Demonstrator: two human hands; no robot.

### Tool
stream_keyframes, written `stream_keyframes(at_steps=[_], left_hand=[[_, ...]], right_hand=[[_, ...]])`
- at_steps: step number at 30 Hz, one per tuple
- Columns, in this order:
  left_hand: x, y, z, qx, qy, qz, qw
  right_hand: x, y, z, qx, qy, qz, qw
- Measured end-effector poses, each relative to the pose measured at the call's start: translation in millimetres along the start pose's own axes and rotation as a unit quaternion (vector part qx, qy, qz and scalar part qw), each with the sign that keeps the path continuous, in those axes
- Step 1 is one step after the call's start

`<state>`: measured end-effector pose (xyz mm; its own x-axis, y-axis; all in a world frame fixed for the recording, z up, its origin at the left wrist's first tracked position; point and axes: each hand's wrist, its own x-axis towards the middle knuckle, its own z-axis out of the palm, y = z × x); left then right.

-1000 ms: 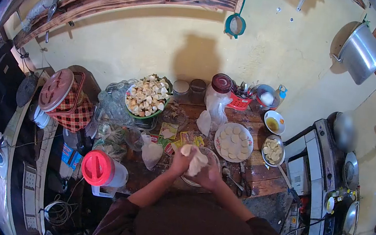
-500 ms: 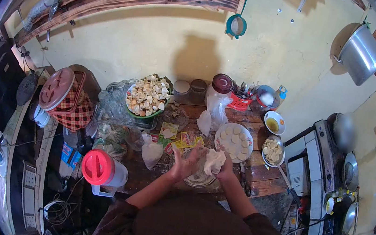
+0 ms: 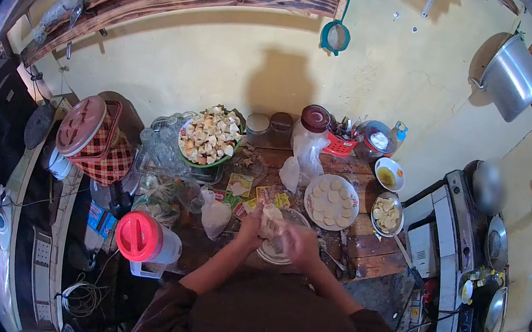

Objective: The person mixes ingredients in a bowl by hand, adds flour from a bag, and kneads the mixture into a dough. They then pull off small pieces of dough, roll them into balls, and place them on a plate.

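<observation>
Pale dough [image 3: 271, 214] is at my left hand [image 3: 251, 224], above a floured round plate [image 3: 274, 253]. My left hand is closed on the dough, its fingers partly hidden. Beside it, over the right part of the plate, my right hand [image 3: 299, 244] is smeared by motion, so its fingers cannot be made out. A white plate [image 3: 331, 202] with several flat dough rounds stands to the right, beyond my hands. Seasoning packets [image 3: 240, 185] and a tied plastic bag of white powder [image 3: 215, 218] lie to the left of the dough.
A bowl of folded pieces [image 3: 211, 134] stands at the back left. Near the front left is a red-lidded jug [image 3: 139, 237]. At the right are a pan of dough pieces [image 3: 386, 214], a bowl of yellow liquid [image 3: 388, 174] and a stove [image 3: 459, 216].
The dough has moved left, from my right hand to my left hand. My right hand has moved left and down over the round plate, closer to my left hand.
</observation>
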<state>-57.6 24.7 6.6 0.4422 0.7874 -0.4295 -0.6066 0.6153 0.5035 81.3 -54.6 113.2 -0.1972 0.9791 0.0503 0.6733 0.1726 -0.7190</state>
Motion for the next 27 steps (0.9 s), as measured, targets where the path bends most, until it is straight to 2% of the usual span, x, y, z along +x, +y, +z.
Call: stream_keyframes(at_steps=[1, 3, 4, 5, 6, 7, 8, 9, 10, 11, 12, 13, 14, 15, 16, 17, 19, 20, 21, 22, 23, 24, 26, 27], left_hand=[[-5.0, 2.5, 5.3, -0.002, 0.002, 0.000, 1.000], [-12.0, 8.1, 16.5, 0.037, 0.073, 0.024, 0.996], [-11.6, 6.9, 16.9, 0.037, 0.071, 0.023, 0.996], [-11.8, 4.6, 16.0, 0.097, 0.078, 0.072, 0.990], [-12.0, 1.8, 14.1, 0.157, 0.085, 0.121, 0.977], [-8.4, -3.7, 10.1, 0.157, 0.085, 0.121, 0.977], [-2.4, -11.2, 5.5, 0.221, 0.093, 0.148, 0.960], [0.6, -17.6, 2.5, 0.283, 0.100, 0.174, 0.938], [-6.0, -18.8, 7.6, 0.283, 0.100, 0.175, 0.938], [-14.3, -20.2, 11.8, 0.360, 0.035, 0.212, 0.908], [-20.3, -21.1, 14.2, 0.432, -0.031, 0.246, 0.867], [-24.4, -20.0, 14.8, 0.502, -0.084, 0.338, 0.791], [-26.9, -17.8, 16.3, 0.503, -0.084, 0.338, 0.791], [-39.1, -7.4, 30.2, 0.682, -0.066, 0.382, 0.620], [-46.2, -2.2, 37.2, 0.817, -0.044, 0.402, 0.411], [-43.1, -2.8, 34.1, 0.817, -0.043, 0.401, 0.412], [-28.7, -4.8, 25.2, 0.629, -0.169, 0.306, 0.694], [-24.0, -6.6, 21.3, 0.501, -0.223, 0.241, 0.801], [-25.9, -5.6, 23.4, 0.500, -0.223, 0.242, 0.801], [-30.7, -3.3, 28.4, 0.285, -0.250, 0.131, 0.916], [-35.4, -1.6, 33.1, 0.047, -0.259, 0.009, 0.965], [-38.6, 2.2, 36.9, 0.047, -0.259, 0.009, 0.965], [-41.7, 11.0, 42.6, -0.134, -0.308, -0.085, 0.938], [-40.4, 8.4, 41.0, -0.134, -0.309, -0.086, 0.938]], right_hand=[[1.0, 9.5, 3.2, 0.000, -0.002, 0.000, 1.000], [10.5, 45.2, 22.4, 0.181, 0.118, 0.121, 0.969], [14.7, 61.3, 32.9, 0.181, 0.120, 0.121, 0.969], [18.5, 76.9, 43.7, 0.245, 0.109, 0.159, 0.950], [20.8, 74.8, 44.6, 0.308, 0.097, 0.196, 0.926], [21.2, 71.4, 47.8, 0.309, 0.097, 0.196, 0.926], [21.2, 65.9, 53.7, 0.536, 0.040, 0.266, 0.800], [20.1, 55.3, 52.5, 0.723, -0.020, 0.316, 0.614], [17.1, 47.8, 47.2, 0.723, -0.021, 0.316, 0.615], [14.1, 40.5, 41.5, 0.765, -0.052, 0.310, 0.562], [13.0, 37.9, 37.6, 0.803, -0.083, 0.303, 0.507], [15.7, 46.2, 37.7, 0.803, -0.084, 0.303, 0.507], [21.0, 63.1, 40.7, 0.807, -0.083, 0.280, 0.513], [26.1, 80.0, 43.8, 0.812, -0.083, 0.257, 0.518], [28.3, 82.0, 40.6, 0.815, -0.083, 0.235, 0.523], [27.1, 83.7, 36.0, 0.827, -0.068, 0.275, 0.487], [27.9, 109.9, 34.5, 0.825, -0.080, 0.248, 0.501], [28.3, 122.9, 36.8, 0.823, -0.093, 0.221, 0.515], [28.2, 119.8, 33.6, 0.823, -0.093, 0.221, 0.515], [27.8, 110.7, 26.0, 0.796, 0.000, 0.255, 0.550], [27.1, 104.4, 20.4, 0.759, 0.093, 0.287, 0.577], [27.2, 102.4, 19.0, 0.758, 0.093, 0.288, 0.577], [28.1, 96.8, 19.8, 0.614, 0.239, 0.205, 0.723], [27.0, 89.8, 22.0, 0.614, 0.240, 0.205, 0.723]])
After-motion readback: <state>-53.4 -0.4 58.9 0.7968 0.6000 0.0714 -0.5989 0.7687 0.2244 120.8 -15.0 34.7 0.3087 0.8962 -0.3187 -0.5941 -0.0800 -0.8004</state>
